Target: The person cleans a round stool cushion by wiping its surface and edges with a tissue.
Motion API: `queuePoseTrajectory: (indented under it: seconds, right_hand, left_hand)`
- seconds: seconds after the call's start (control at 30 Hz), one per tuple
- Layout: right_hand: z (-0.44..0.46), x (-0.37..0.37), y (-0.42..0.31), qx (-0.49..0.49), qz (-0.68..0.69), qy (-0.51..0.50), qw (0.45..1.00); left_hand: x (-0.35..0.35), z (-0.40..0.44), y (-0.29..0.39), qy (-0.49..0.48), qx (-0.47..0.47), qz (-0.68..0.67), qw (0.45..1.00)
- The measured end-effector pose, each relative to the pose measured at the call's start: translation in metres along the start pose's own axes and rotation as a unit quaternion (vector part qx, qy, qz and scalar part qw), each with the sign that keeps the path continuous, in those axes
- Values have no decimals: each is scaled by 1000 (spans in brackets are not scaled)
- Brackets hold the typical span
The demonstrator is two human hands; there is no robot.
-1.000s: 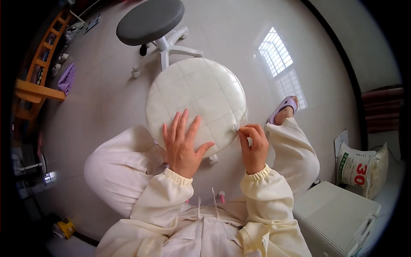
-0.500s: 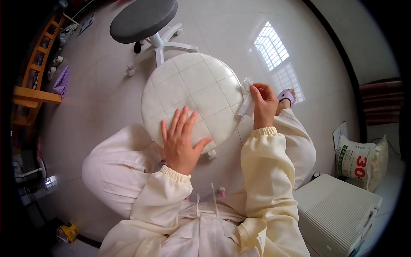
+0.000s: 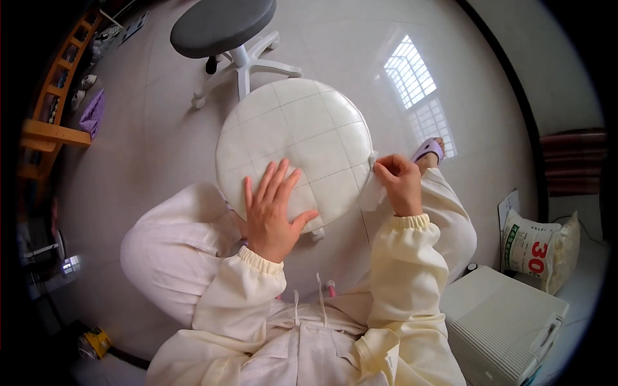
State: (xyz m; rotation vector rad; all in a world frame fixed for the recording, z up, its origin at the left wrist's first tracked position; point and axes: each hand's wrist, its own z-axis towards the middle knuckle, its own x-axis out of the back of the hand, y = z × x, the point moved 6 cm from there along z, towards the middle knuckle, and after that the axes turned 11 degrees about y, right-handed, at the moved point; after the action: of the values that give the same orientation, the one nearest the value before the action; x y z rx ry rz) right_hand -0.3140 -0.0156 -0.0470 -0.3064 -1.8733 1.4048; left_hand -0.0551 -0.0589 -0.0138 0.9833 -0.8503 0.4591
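Note:
A round, cream-white stool seat (image 3: 309, 128) with a stitched diamond pattern stands between my knees. My left hand (image 3: 271, 212) lies flat on the near left part of the seat, fingers spread. At the seat's right edge, my right hand (image 3: 402, 185) is closed in a pinch on a thin white tissue-like strip (image 3: 371, 194). The strip's lower part hangs beside the seat's rim, and a small bit shows above my fingertips. Whether it is fastened to the seat, I cannot tell.
Beyond the seat is a grey swivel stool (image 3: 222, 27) on a white wheeled base. To my right are a white ribbed box (image 3: 502, 321) and a printed bag (image 3: 537, 248). A wooden rack (image 3: 55, 132) and a purple cloth (image 3: 93, 114) are on the left.
My right hand has moved down along the seat's edge, carrying the white strip lower. My left hand stays flat in the same place on the seat. The view has shifted slightly.

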Motion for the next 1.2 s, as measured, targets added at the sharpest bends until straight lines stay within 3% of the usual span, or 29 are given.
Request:
queuePoseTrajectory:
  seconds: [0.17,0.23,0.37,0.57,0.83,0.93,1.2]
  right_hand:
    - [12,-2,17,13,87,78,993]
    - [17,-9,4,88,132,114,981]
    - [11,-15,-2,108,59,96,988]
    - [-14,11,-4,63,-7,23,998]
    - [-10,14,-7,59,145,123,980]
    - [-19,-2,-34,279,-6,114,954]
    - [-2,19,-7,176,-126,188,958]
  left_hand:
    - [-1,-1,2,-6,-8,-1,1000]
    - [-1,-1,3,-9,-8,-1,1000]
    - [-1,-3,5,-13,-7,-5,1000]
    - [4,-10,7,-25,-11,-17,999]
    - [7,-24,16,-55,-12,-16,998]
    - [7,-26,18,-59,-17,-13,998]
    - [6,-28,17,-55,-20,-14,998]
